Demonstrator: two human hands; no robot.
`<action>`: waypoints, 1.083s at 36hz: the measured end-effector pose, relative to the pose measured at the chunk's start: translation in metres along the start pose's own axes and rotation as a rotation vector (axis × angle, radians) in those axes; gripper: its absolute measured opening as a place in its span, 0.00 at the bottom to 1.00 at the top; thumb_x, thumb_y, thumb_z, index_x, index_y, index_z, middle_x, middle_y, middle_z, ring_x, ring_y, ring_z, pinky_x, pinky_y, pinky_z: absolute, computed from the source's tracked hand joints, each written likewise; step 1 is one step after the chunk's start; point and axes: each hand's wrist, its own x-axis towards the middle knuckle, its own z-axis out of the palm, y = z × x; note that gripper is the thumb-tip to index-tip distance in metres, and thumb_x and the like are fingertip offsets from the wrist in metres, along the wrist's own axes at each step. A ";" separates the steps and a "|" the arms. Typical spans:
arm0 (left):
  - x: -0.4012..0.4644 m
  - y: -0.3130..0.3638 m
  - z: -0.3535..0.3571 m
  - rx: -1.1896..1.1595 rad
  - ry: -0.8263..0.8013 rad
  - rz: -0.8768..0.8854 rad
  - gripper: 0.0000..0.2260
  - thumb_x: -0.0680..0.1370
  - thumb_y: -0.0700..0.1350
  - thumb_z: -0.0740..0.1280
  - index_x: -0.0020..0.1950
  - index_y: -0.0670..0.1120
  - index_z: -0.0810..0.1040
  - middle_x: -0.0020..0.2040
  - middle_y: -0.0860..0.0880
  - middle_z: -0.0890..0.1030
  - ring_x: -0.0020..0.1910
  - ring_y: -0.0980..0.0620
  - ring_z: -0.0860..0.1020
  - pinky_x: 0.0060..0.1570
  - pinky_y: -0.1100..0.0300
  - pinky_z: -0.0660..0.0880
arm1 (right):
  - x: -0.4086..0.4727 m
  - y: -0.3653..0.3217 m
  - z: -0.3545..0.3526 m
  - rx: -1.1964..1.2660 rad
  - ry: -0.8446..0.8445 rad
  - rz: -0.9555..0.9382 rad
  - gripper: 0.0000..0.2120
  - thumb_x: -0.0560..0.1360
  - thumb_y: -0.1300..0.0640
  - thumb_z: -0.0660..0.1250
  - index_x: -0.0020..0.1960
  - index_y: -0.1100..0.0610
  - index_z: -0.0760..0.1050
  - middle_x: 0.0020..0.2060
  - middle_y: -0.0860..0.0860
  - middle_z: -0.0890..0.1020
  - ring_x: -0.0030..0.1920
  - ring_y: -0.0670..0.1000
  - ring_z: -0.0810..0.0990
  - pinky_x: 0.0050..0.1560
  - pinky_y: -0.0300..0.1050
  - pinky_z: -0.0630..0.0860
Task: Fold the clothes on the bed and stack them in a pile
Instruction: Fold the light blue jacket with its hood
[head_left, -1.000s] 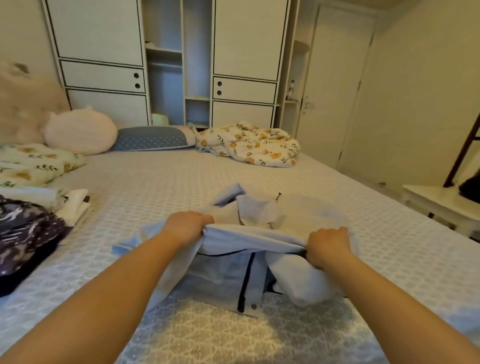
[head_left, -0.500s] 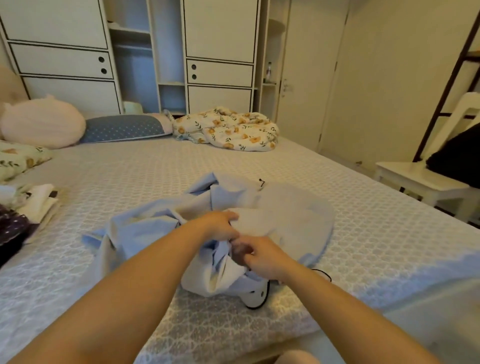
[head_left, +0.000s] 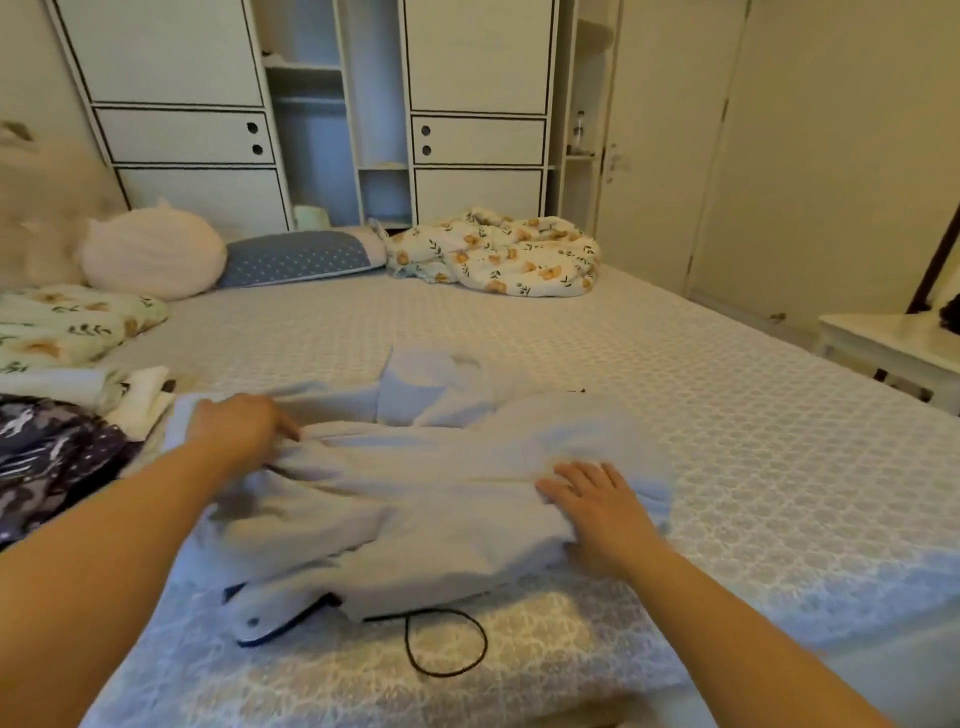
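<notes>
A pale blue jacket lies spread and partly folded on the patterned bed in front of me, with a black drawcord loop hanging out at its near edge. My left hand rests on the jacket's left side, fingers curled into a fold of the cloth. My right hand lies flat on its right side, fingers spread. A pile of folded clothes, dark patterned on white and cream pieces, sits at the left edge.
A round white cushion, a blue pillow and a crumpled floral blanket lie at the head of the bed. A floral pillow is at far left. Wardrobes stand behind. A white chair is at right.
My hands have moved apart from the middle of the bunched jacket to its left and right sides. The jacket now lies flatter and wider on the bed.
</notes>
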 end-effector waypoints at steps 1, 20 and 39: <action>-0.003 -0.006 -0.002 0.081 -0.011 -0.030 0.14 0.81 0.51 0.56 0.63 0.66 0.73 0.66 0.52 0.71 0.64 0.51 0.72 0.54 0.57 0.69 | 0.005 -0.008 -0.002 0.016 0.035 -0.029 0.29 0.74 0.46 0.65 0.72 0.47 0.61 0.72 0.50 0.63 0.72 0.53 0.60 0.70 0.50 0.53; -0.064 0.084 0.025 -0.482 0.055 0.083 0.13 0.81 0.42 0.57 0.63 0.51 0.74 0.54 0.46 0.81 0.51 0.45 0.78 0.50 0.49 0.76 | 0.066 -0.025 -0.111 0.046 -0.074 -0.051 0.17 0.77 0.44 0.63 0.57 0.54 0.70 0.48 0.55 0.78 0.46 0.56 0.76 0.38 0.45 0.66; 0.049 0.017 -0.036 -0.786 -0.049 -0.586 0.18 0.83 0.43 0.56 0.73 0.41 0.65 0.72 0.43 0.68 0.70 0.45 0.68 0.63 0.59 0.68 | 0.207 -0.061 -0.198 0.541 0.548 0.149 0.16 0.80 0.61 0.56 0.66 0.58 0.72 0.69 0.58 0.68 0.64 0.59 0.70 0.54 0.49 0.68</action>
